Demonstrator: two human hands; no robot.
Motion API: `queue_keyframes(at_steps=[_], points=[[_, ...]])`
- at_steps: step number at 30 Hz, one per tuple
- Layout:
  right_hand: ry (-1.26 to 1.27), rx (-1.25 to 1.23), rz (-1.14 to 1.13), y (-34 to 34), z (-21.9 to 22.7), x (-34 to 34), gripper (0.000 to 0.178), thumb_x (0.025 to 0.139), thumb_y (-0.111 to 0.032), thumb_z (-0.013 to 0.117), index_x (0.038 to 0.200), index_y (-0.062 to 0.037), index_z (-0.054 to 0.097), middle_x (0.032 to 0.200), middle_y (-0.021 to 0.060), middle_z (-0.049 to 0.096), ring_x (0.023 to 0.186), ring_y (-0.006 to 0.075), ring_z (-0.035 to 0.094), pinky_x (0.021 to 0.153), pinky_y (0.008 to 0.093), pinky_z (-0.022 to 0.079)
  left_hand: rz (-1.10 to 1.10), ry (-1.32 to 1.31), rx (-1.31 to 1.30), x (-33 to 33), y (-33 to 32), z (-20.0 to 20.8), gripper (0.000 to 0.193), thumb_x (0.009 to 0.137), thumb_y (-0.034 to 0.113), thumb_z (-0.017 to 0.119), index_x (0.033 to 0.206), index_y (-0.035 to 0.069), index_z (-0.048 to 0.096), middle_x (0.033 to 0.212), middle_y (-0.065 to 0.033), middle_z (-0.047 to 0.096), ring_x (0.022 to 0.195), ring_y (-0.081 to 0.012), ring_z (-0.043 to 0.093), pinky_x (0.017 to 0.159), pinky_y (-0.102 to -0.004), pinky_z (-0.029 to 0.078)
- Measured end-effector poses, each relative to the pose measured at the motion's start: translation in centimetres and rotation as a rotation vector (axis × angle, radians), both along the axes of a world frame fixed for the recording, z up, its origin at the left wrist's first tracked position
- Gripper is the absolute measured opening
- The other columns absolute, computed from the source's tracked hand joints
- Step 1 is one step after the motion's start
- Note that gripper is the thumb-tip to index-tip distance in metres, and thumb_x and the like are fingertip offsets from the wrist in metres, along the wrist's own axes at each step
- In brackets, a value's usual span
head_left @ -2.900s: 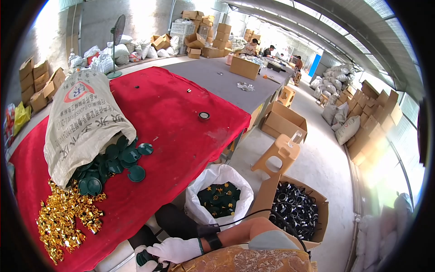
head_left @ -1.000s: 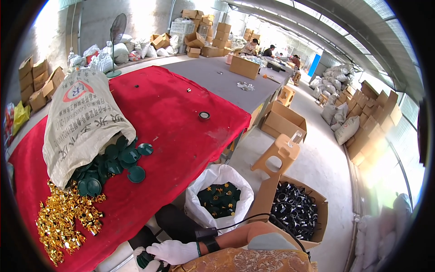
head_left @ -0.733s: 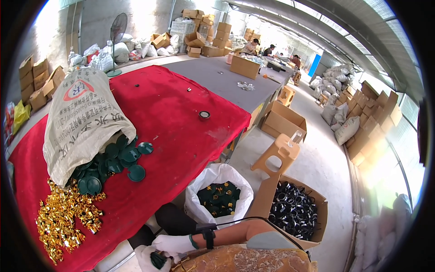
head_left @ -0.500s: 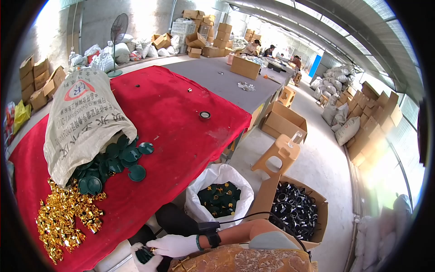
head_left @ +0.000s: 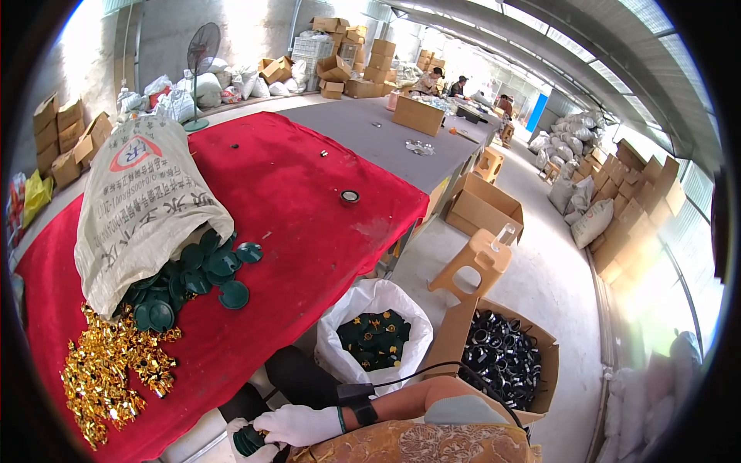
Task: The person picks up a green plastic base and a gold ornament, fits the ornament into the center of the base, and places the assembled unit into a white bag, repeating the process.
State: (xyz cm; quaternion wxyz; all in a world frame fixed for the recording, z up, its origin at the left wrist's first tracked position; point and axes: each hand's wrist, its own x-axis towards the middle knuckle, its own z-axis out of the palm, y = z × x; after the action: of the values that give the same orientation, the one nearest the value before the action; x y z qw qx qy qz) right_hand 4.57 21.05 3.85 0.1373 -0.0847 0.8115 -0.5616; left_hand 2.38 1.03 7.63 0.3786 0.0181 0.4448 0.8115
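Note:
My left hand (head_left: 238, 449), in a white glove, is closed round a small stack of dark green discs (head_left: 248, 440) low in the view, just off the table's front edge. Over the stack, my white-gloved right hand (head_left: 297, 424) has its fingers pinched together at the discs; a speck of gold shows by the fingertips, too small to make out. A white sack (head_left: 147, 201) lies on the red cloth (head_left: 309, 201), spilling more green discs (head_left: 220, 262). In front of its mouth is a heap of small gold metal pieces (head_left: 108, 378).
Right of my legs stand a white bag (head_left: 421, 332) of green discs with gold pieces and a cardboard box (head_left: 549, 370) of black rings. Beyond are a tan stool (head_left: 478, 262) and an open carton (head_left: 482, 208). A roll of tape (head_left: 350, 197) lies on the cloth. People work farther back.
My right hand has shifted slightly left and down over the stack. More of the green discs in my left hand show now.

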Motion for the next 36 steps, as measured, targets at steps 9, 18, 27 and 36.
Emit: queue_keyframes(at_steps=[9, 18, 27, 36], points=[[0.318, 0.153, 0.275, 1.1, -5.1, -2.1, 0.023, 0.092, -0.022, 0.071, 0.099, -0.0019, 0.064, 0.088, 0.0142, 0.065, 0.075, 0.0371, 0.068, 0.06, 0.0417, 0.052, -0.187, 1.14, -0.797, -1.6, -1.3, -8.3, 0.061, 0.084, -0.001, 0.082, 0.136, 0.008, 0.051, 0.114, -0.0136, 0.06, 0.097, -0.0241, 0.065, 0.087, -0.0348, 0.057], [-0.672, -0.408, -0.103, 0.8, -2.3, -1.6, 0.026, 0.106, -0.027, 0.056, 0.1, -0.002, 0.06, 0.067, 0.0095, 0.056, 0.052, 0.0216, 0.059, 0.047, 0.0381, 0.044, -0.068, 0.757, -0.603, -1.1, 0.9, -0.8, 0.062, 0.082, -0.006, 0.082, 0.134, 0.004, 0.052, 0.116, -0.0117, 0.061, 0.104, -0.0224, 0.063, 0.093, -0.0346, 0.055], [0.209, 0.499, 0.096, 0.2, -1.2, -0.3, 0.037, 0.101, -0.025, 0.066, 0.128, -0.0072, 0.049, 0.105, 0.0205, 0.066, 0.09, 0.0421, 0.072, 0.072, 0.0522, 0.057, 0.047, 0.031, -0.158, -0.7, 0.3, -1.6, 0.062, 0.089, -0.003, 0.073, 0.146, 0.007, 0.049, 0.126, -0.0112, 0.06, 0.111, -0.0238, 0.061, 0.099, -0.0365, 0.053], [0.013, 0.108, -0.016, 0.5, -0.2, -0.5, 0.022, 0.104, -0.025, 0.058, 0.103, -0.0033, 0.058, 0.071, 0.0157, 0.061, 0.069, 0.0362, 0.071, 0.061, 0.0491, 0.055, 0.05, 0.143, -0.149, 0.2, 0.7, -2.7, 0.068, 0.086, -0.006, 0.075, 0.145, 0.009, 0.046, 0.121, -0.0112, 0.059, 0.106, -0.0224, 0.062, 0.093, -0.0364, 0.055]])
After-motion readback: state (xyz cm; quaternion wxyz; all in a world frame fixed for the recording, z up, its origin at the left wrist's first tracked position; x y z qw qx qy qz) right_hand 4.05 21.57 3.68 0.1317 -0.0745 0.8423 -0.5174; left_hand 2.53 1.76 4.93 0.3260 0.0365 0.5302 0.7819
